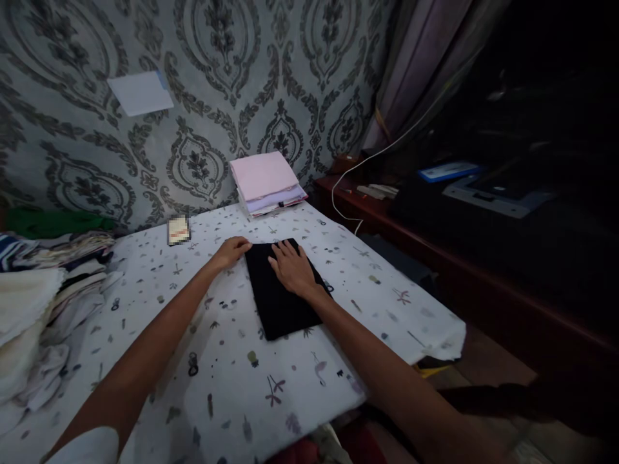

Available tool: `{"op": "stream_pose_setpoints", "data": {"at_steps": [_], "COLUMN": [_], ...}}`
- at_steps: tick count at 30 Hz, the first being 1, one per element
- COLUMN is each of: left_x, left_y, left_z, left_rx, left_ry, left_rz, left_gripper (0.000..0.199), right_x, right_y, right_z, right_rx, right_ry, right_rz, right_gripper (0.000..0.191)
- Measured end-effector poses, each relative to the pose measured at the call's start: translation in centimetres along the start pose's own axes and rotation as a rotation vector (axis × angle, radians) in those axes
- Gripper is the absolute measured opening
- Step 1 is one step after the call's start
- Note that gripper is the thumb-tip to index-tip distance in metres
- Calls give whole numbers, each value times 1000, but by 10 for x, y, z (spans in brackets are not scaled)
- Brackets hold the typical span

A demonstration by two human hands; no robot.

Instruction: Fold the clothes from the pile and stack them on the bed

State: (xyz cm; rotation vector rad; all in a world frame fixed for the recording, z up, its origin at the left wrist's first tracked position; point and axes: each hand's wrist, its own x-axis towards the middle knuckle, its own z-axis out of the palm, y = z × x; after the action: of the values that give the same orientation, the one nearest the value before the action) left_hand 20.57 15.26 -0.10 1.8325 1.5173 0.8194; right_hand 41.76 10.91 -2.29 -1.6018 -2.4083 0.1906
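Note:
A folded black cloth, flat and roughly rectangular, lies on the white printed bed sheet. At its far left corner, my left hand has its fingers closed together, with the fingertips on the cloth's edge. My right hand rests flat on the upper right part of the cloth, fingers spread. Behind the cloth stands a neat stack of folded cloths, pink on top with lilac and white beneath.
Heaped clothes lie along the left side. A small pale packet, blurred out, is near the patterned wall. To the right stands a dark wooden desk, and a white cable hangs down to it.

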Motion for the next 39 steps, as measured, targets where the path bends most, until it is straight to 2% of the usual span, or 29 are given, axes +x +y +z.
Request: {"op": "stream_pose_setpoints", "data": {"at_steps": [4,7,11,13,17,20,22,23,24,27,29,31,33,39], "left_x": [9,12,15,14,2,-23,-53,-71,-91,-150,-178,-191,-192,-180], "left_y": [-1,-2,-13,-19,-21,-10,4,13,24,52,64,71,75,96], "left_z": [7,7,4,5,8,9,12,15,20,44,63,77,86,92], "left_rx": [-97,-135,-104,-16,235,435,512,519,519,527,600,666,686,724], "left_ry": [-128,-172,-223,-203,-86,82,224,258,260,64,-19,-23,2,7], "left_rz": [49,94,112,128,173,155,164,187,226,351,353,281,184,-33], "left_gripper": [30,34,35,33,23,22,25,23,21,20,26,22,15,19], "right_x": [0,1,2,2,1,2,3,3,4,5,5,5,5,3], "right_y": [0,2,5,6,3,2,2,2,2,4,4,5,5,3], "right_z": [-2,0,3,4,4,4,6,6,7,9,10,11,11,9], "right_rx": [4,23,26,17,10,22,34,40,45,57,62,64,64,49], "right_ry": [-3,-10,-13,-19,-30,-33,-51,-59,-62,-50,-38,-29,-27,-20], "right_rz": [-14,-21,-40,-45,-41,-36,-32,-32,-33,-41,-49,-54,-53,-61], "right_gripper": [57,59,58,58,57,58,59,59,59,59,59,59,59,57]}}
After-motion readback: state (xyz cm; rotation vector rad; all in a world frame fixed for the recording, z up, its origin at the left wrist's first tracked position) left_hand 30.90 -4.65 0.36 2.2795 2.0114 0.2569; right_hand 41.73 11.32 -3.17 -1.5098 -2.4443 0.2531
